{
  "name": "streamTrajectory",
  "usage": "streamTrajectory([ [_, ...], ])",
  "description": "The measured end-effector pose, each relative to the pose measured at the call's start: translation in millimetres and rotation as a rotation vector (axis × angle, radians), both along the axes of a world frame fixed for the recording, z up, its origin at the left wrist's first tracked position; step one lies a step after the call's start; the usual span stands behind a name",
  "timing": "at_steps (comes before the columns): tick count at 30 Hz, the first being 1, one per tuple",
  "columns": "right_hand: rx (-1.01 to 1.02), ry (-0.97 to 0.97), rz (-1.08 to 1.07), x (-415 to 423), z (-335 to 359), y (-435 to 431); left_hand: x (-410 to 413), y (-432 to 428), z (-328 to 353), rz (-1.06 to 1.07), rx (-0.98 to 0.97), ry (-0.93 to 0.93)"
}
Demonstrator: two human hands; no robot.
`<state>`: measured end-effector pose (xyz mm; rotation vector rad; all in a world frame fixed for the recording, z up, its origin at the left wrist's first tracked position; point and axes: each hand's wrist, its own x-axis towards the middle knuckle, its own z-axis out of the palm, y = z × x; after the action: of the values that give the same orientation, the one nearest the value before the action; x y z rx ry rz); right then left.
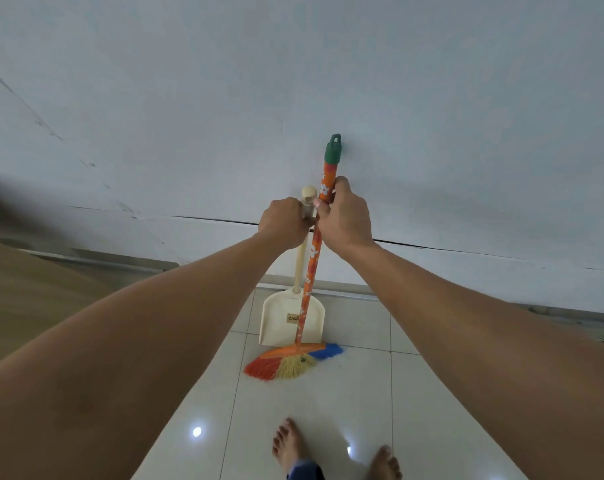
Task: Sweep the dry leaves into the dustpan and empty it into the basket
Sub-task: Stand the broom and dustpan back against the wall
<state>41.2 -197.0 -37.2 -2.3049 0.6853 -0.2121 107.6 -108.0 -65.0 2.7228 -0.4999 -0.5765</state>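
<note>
Gripping tools at centre frame, the left hand (283,221) curls round the cream plastic long-handled dustpan (286,320), the right hand (343,216) round the orange flower-patterned broom (311,271), both upright against the white wall (293,81) (likely being collected for sweeping).

Left hand (284,221): curled round the top of the cream dustpan handle
Right hand (345,216): wrapped round the orange flowered broom handle, below its green cap
Dustpan (291,322): cream, upright against the pale wall (293,81), labelled
Broom (293,365): bristles red, yellow and blue, spread on the white floor tiles (328,403) in front of the dustpan
Feet (288,445): bare, at the bottom edge
</note>
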Motion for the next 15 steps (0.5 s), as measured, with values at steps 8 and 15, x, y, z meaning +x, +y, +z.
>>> streamTrajectory([
  [8,-0.047,0.079,-0.001,6,-7,-8,-9,1,-4,0.038,-0.051,0.002],
  [15,-0.024,0.086,-0.047,-6,-12,-9,-19,12,-9,0.048,-0.057,0.013],
])
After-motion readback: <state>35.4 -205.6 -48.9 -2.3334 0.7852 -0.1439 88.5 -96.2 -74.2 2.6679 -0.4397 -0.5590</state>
